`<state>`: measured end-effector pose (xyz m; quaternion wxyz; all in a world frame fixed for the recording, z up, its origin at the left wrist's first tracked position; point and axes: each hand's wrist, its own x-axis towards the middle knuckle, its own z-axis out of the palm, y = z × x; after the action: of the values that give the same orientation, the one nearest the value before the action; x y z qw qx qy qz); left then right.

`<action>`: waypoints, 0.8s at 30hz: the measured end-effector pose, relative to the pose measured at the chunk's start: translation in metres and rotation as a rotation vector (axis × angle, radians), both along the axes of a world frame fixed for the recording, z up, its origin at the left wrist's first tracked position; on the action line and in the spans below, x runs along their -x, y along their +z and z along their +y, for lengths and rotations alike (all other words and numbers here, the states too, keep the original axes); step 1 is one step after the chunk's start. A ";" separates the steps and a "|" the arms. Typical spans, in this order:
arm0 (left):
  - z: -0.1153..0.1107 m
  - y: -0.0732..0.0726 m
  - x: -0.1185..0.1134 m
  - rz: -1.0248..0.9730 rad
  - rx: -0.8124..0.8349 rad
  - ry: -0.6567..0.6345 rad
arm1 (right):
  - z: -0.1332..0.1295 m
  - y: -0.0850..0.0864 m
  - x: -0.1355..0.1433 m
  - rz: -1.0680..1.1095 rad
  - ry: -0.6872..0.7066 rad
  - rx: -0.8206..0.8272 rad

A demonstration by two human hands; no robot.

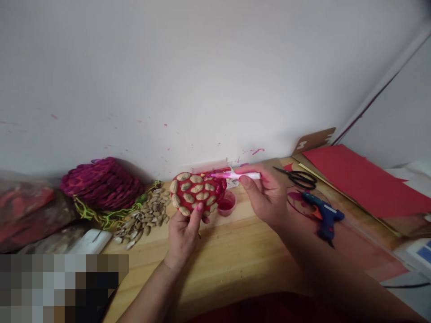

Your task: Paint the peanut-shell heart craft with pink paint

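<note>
Two bare hands share the work in the head camera's view, one steadying and one painting, above a wooden surface [232, 264]. The left hand [184, 229] pinches the near edge of a red disc [194, 189] studded with peanut shells, its thumb pressed on the upper face and its other fingers mostly hidden underneath. The right hand [264, 195] closes thumb and fingers around a white-handled paintbrush [247, 175], its pink-stained tip at the disc's far side, pointing toward the left; whether the bristles touch a shell is too small to tell.

Shells along the disc's edge nearest the right hand wear a wet-looking magenta coat, while those above the left hand are pale and bare. Between the two hands, just beside the disc, stands a clear plastic cup [226, 204] with red-magenta paint inside. Loose peanut shells [146, 215] lie to the left of the left hand, with a magenta layered piece [103, 184] beyond them. Right of the right hand rest a blue glue gun [325, 215] and black-handled scissors [303, 178].

By all appearances, coating the shells is the step in hand, partly done. The next move calls for a firm left-hand hold, a loaded tip and light strokes into the gaps, thumb clear of wet paint.
</note>
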<state>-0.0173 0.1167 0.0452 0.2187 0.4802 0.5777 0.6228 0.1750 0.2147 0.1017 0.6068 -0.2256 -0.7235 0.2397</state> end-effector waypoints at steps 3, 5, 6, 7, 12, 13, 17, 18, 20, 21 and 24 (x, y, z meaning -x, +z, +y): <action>0.000 -0.002 0.001 0.003 -0.007 0.001 | 0.002 0.000 0.000 -0.010 -0.020 0.009; 0.000 -0.003 0.001 0.007 0.000 0.005 | 0.002 0.001 -0.001 -0.016 -0.054 0.022; 0.000 -0.003 0.001 0.011 0.008 0.007 | 0.002 0.001 -0.002 -0.016 -0.062 0.026; -0.001 -0.004 0.002 0.012 0.017 0.008 | 0.001 0.001 -0.002 -0.011 -0.060 0.024; 0.000 -0.007 0.002 -0.072 0.036 -0.009 | 0.001 0.000 -0.002 -0.006 -0.033 0.014; 0.000 -0.007 0.002 -0.098 0.039 -0.015 | 0.002 0.000 -0.002 -0.013 -0.048 0.029; 0.002 -0.009 0.001 -0.193 0.061 -0.045 | 0.004 -0.001 -0.001 -0.014 -0.081 0.023; 0.002 -0.009 0.001 -0.221 0.069 -0.051 | 0.004 0.000 -0.001 -0.011 -0.072 0.006; 0.002 -0.010 0.001 -0.282 0.085 -0.057 | 0.004 0.000 -0.001 -0.020 -0.057 -0.017; 0.002 -0.010 0.001 -0.307 0.093 -0.060 | 0.004 0.000 -0.001 -0.028 -0.060 -0.024; 0.003 -0.011 0.002 -0.343 0.102 -0.067 | 0.004 0.000 -0.002 -0.036 -0.091 -0.027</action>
<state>-0.0193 0.1194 0.0342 0.3587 0.3741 0.5463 0.6580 0.1766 0.2187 0.1013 0.6069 -0.2545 -0.7264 0.1980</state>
